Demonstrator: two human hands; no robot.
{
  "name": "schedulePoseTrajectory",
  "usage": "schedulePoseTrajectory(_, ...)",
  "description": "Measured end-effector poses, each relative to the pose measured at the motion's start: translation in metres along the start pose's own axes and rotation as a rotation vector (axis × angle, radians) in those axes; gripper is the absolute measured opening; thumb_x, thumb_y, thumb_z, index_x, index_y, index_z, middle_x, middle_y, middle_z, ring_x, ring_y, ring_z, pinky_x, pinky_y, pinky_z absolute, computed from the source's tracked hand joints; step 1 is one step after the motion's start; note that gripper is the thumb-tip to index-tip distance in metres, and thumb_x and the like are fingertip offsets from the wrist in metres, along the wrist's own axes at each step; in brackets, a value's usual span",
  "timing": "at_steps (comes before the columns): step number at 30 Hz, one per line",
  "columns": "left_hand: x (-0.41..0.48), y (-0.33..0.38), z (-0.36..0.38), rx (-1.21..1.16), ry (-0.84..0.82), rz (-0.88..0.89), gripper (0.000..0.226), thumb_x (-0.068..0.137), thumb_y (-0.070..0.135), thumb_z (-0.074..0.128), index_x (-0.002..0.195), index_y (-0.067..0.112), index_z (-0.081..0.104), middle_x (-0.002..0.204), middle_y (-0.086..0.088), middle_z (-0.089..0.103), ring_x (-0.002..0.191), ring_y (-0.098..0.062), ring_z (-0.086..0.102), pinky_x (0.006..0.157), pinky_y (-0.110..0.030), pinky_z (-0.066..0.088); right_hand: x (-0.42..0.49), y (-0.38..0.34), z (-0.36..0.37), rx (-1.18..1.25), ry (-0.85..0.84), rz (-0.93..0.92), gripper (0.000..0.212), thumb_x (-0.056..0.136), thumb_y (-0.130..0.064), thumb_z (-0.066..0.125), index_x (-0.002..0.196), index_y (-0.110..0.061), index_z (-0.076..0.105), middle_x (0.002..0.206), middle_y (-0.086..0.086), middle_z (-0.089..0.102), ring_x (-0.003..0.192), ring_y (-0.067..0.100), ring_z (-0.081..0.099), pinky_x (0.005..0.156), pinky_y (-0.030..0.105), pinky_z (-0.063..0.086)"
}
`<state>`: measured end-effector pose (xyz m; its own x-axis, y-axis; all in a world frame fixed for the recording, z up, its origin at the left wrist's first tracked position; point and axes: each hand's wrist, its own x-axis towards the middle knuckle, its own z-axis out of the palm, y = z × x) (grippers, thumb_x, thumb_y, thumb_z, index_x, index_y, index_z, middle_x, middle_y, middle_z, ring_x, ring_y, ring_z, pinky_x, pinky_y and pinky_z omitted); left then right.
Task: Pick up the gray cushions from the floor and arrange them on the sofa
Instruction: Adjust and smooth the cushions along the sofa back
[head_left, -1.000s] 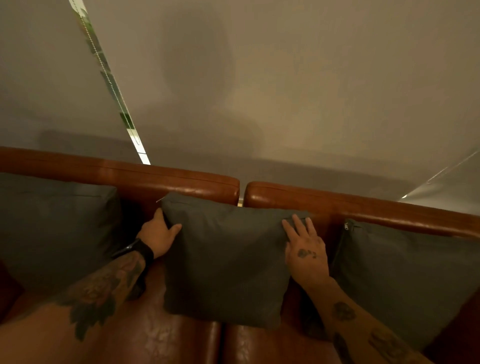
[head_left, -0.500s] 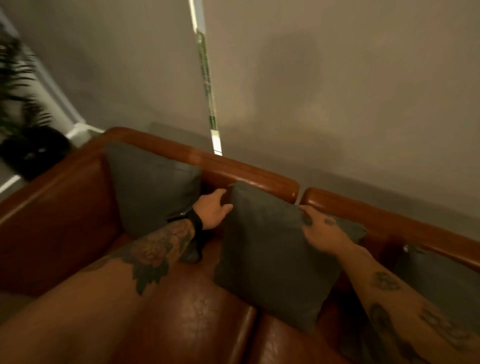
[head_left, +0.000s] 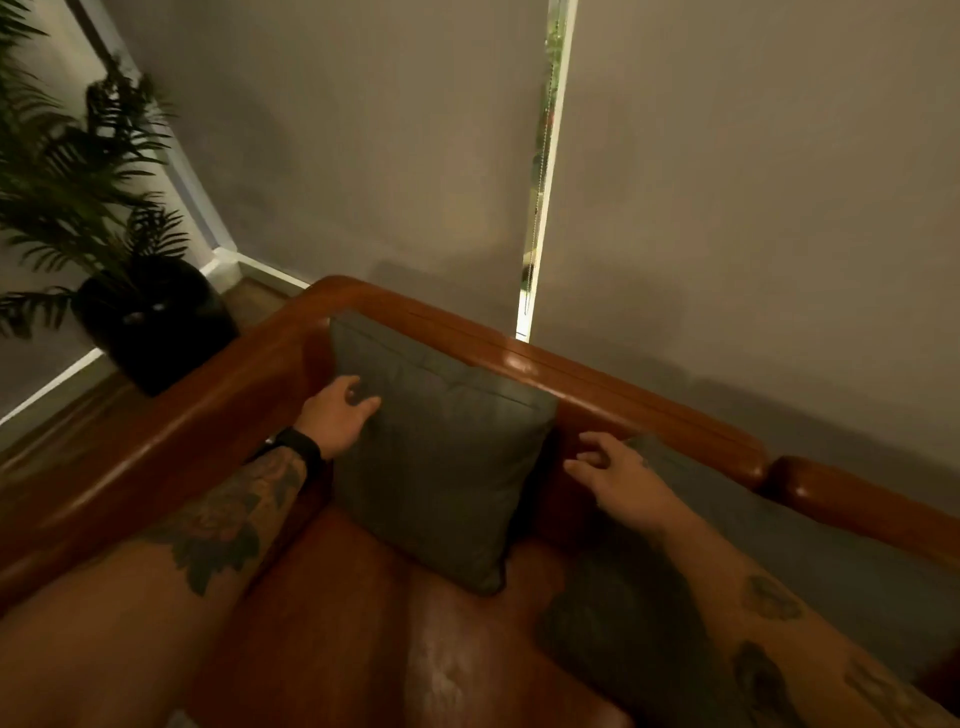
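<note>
A gray cushion (head_left: 441, 452) stands upright in the left corner of the brown leather sofa (head_left: 613, 384), leaning on the backrest. My left hand (head_left: 340, 415) rests on its left edge, fingers curled against the fabric. My right hand (head_left: 618, 475) hovers open between this cushion and a second gray cushion (head_left: 810, 545), which lies against the backrest to the right and is partly hidden under my right forearm. I cannot tell if the left hand grips the cushion or only touches it.
A potted palm in a black pot (head_left: 150, 322) stands on the floor left of the sofa arm (head_left: 171, 447). A wall with closed blinds (head_left: 727, 208) rises right behind the backrest. The leather seat (head_left: 395, 623) lies below my arms.
My view swung left. Both hands left the middle cushion: the left hand moved onto the left corner cushion, and the right hand came off and now hovers open beside it.
</note>
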<state>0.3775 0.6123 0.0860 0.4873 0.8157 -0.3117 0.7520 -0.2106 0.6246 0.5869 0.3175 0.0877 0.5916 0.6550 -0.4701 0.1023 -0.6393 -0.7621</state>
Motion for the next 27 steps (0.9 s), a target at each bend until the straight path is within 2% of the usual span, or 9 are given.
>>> schedulePoseTrajectory(3,0.056,-0.030,-0.028,-0.169,0.004,-0.075,0.069,0.088,0.051,0.060,0.147,0.029,0.033,0.151,-0.005,0.040,0.133,-0.030,0.044,0.102,-0.044,0.040,0.026,-0.023,0.041,0.287,0.091,0.119,0.075,0.089,-0.043,0.068,0.152,-0.030,0.029,0.151,0.004,0.043,0.128,0.025,0.050,0.103,0.047,0.047)
schedulePoseTrajectory(5,0.089,-0.047,-0.044,-0.302,0.013,-0.084,0.071,0.084,0.051,0.065,0.146,0.036,0.033,0.153,-0.002,0.037,0.134,-0.028,0.042,0.103,-0.047,0.042,0.043,-0.037,0.068,0.460,0.182,0.184,0.074,0.088,-0.045,0.068,0.149,-0.036,0.028,0.152,0.002,0.041,0.120,0.023,0.050,0.098,0.049,0.049)
schedulePoseTrajectory(7,0.114,-0.054,-0.056,-0.445,-0.006,-0.099,0.073,0.080,0.051,0.070,0.143,0.043,0.035,0.152,0.002,0.037,0.131,-0.027,0.043,0.093,-0.048,0.048,0.053,-0.043,0.083,0.589,0.292,0.222,0.069,0.089,-0.046,0.067,0.146,-0.044,0.027,0.152,0.000,0.041,0.114,0.020,0.049,0.095,0.054,0.051)
schedulePoseTrajectory(9,0.135,-0.053,-0.062,-0.566,-0.080,-0.136,0.075,0.078,0.049,0.074,0.142,0.047,0.034,0.150,0.003,0.038,0.130,-0.028,0.043,0.082,-0.048,0.054,0.061,-0.046,0.088,0.646,0.366,0.245,0.070,0.089,-0.047,0.066,0.147,-0.049,0.026,0.154,-0.002,0.039,0.120,0.024,0.050,0.092,0.057,0.053)
schedulePoseTrajectory(12,0.162,-0.045,-0.064,-0.639,-0.221,-0.157,0.073,0.078,0.044,0.075,0.139,0.052,0.035,0.140,0.011,0.038,0.127,-0.024,0.041,0.072,-0.047,0.058,0.079,-0.053,0.087,0.632,0.460,0.299,0.065,0.092,-0.045,0.063,0.148,-0.043,0.032,0.155,0.002,0.036,0.131,0.033,0.047,0.087,0.057,0.056)
schedulePoseTrajectory(15,0.184,-0.033,-0.054,-0.613,-0.185,-0.131,0.058,0.086,0.037,0.069,0.138,0.041,0.043,0.130,0.011,0.039,0.115,-0.019,0.043,0.075,-0.045,0.053,0.089,-0.054,0.082,0.539,0.497,0.312,0.055,0.093,-0.044,0.061,0.144,-0.035,0.042,0.149,0.004,0.043,0.128,0.035,0.049,0.083,0.055,0.058)
schedulePoseTrajectory(19,0.202,-0.031,-0.047,-0.553,-0.030,-0.130,0.020,0.091,0.028,0.064,0.109,0.023,0.059,0.124,-0.003,0.056,0.104,-0.023,0.053,0.075,-0.043,0.049,0.092,-0.048,0.080,0.425,0.506,0.290,0.037,0.095,-0.043,0.058,0.129,-0.030,0.054,0.131,0.003,0.058,0.114,0.031,0.060,0.074,0.045,0.060)
schedulePoseTrajectory(23,0.210,-0.033,-0.060,-0.466,-0.106,-0.116,0.007,0.089,0.025,0.066,0.085,0.027,0.060,0.111,-0.006,0.061,0.092,-0.023,0.060,0.065,-0.037,0.052,0.094,-0.045,0.077,0.367,0.477,0.288,0.025,0.095,-0.045,0.057,0.110,-0.025,0.063,0.114,0.004,0.067,0.101,0.026,0.066,0.071,0.043,0.062)
schedulePoseTrajectory(27,0.225,-0.028,-0.066,-0.411,-0.154,-0.105,0.007,0.090,0.022,0.065,0.094,0.019,0.060,0.118,-0.004,0.058,0.102,-0.030,0.060,0.064,-0.041,0.053,0.103,-0.047,0.068,0.333,0.480,0.265,0.023,0.093,-0.045,0.060,0.110,-0.029,0.066,0.114,0.003,0.068,0.100,0.026,0.067,0.061,0.039,0.062)
